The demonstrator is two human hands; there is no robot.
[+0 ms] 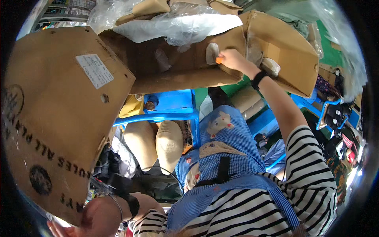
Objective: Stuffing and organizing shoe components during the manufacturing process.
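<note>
Orange object (218,60), small, pinched in the closed right hand (235,60) at upper centre, by an open, brown cardboard box (177,82); lower left, the left hand (100,215) meets a stiff, printed carton (59,106), its grip impossible to tell.

The premises appeared to be a crowded workshop or packing area. Evidence noted: large open cardboard boxes (181,81), one bearing a white label (94,71); crumpled plastic sheeting (183,31); blue metal framing (156,117); a green floor (331,47); and a blue checked apron (244,138) on the person
</note>
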